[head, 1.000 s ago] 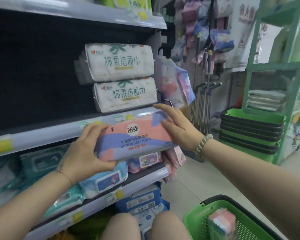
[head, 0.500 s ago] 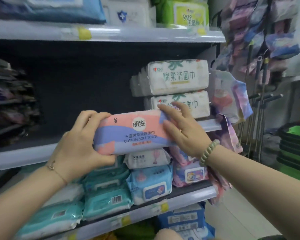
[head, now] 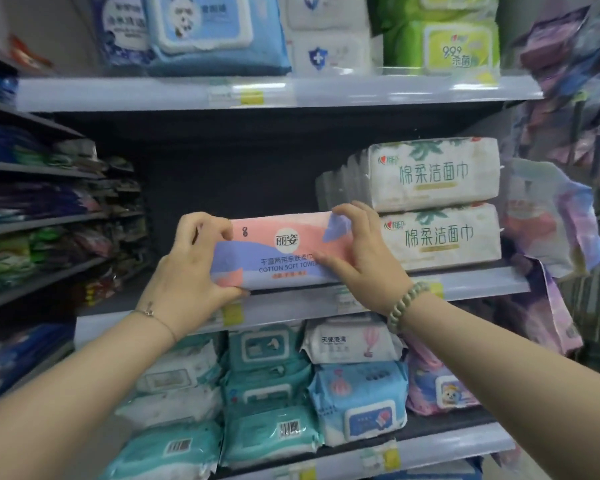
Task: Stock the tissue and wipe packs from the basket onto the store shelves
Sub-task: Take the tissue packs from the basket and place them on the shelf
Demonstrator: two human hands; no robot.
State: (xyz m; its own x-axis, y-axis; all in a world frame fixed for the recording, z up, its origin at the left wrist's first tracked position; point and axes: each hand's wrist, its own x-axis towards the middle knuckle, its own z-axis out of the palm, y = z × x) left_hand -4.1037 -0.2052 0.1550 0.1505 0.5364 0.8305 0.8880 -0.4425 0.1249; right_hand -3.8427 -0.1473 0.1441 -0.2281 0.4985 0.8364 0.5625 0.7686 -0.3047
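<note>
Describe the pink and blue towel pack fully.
The towel pack is a plastic-wrapped block, pink with blue-violet patches, printed COTTON SOFT under a round white logo. It is held lengthwise, label outward, at the middle shelf's front edge, beside two stacked white packs. The left hand grips its left end, the right hand its right.

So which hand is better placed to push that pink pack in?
Probably the left hand: it grips the pink pack at its free end; the right hand is crowded close beside the white packs.
</note>
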